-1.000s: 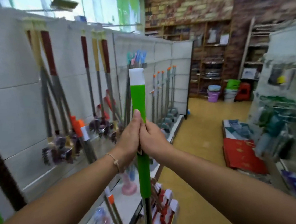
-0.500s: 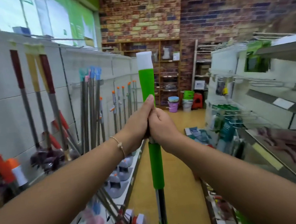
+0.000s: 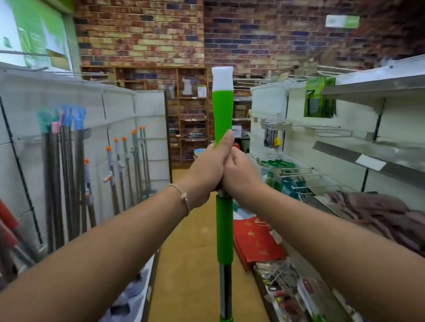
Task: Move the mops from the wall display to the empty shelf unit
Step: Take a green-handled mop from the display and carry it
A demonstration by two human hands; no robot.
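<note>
I hold a green mop handle (image 3: 223,112) with a white cap upright in the middle of the aisle. My left hand (image 3: 208,170) and my right hand (image 3: 240,173) both grip it side by side just below the green grip, the left thumb lying up along it. Its metal shaft runs down out of view, and the mop head is hidden. Other mops (image 3: 68,176) hang along the white wall display (image 3: 119,110) on the left. A shelf unit (image 3: 387,87) with bare metal boards stands on the right.
The yellow floor (image 3: 191,268) runs ahead to a wooden rack (image 3: 189,121) against a brick wall. Red flat packs (image 3: 256,242) lie on the floor at the right. Folded brown cloths (image 3: 385,216) fill a lower right shelf. Hooks with small goods (image 3: 283,171) jut into the aisle.
My view has swung right, away from the wall display and toward the right-hand shelves. Both hands keep the same grip on the green mop handle.
</note>
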